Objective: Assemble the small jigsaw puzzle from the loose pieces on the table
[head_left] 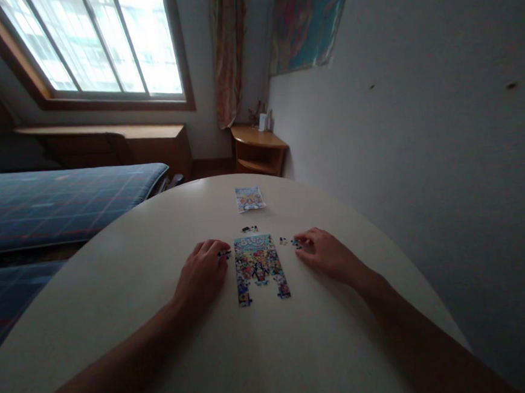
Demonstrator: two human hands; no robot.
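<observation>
A partly assembled jigsaw puzzle (257, 260) with a colourful crowd of cartoon figures lies flat on the table, a gap in its near edge. Left of it rests my left hand (204, 261), its fingers loosely bent and apart from the thumb, beside small dark puzzle pieces (224, 255). My right hand (321, 251), on the other side, has thumb and fingertips around a puzzle piece (296, 243); the fingers partly hide it. A pale loose piece (283, 241) lies between that hand and the puzzle. More loose pieces (249, 229) lie just beyond the puzzle's top edge.
A printed picture packet (249, 199) lies farther back on the round white table (165, 228). A bed with a plaid mattress (63, 200) stands to the left. The wall (422, 147) runs close along the right. Behind are a corner shelf (258, 137) and a window.
</observation>
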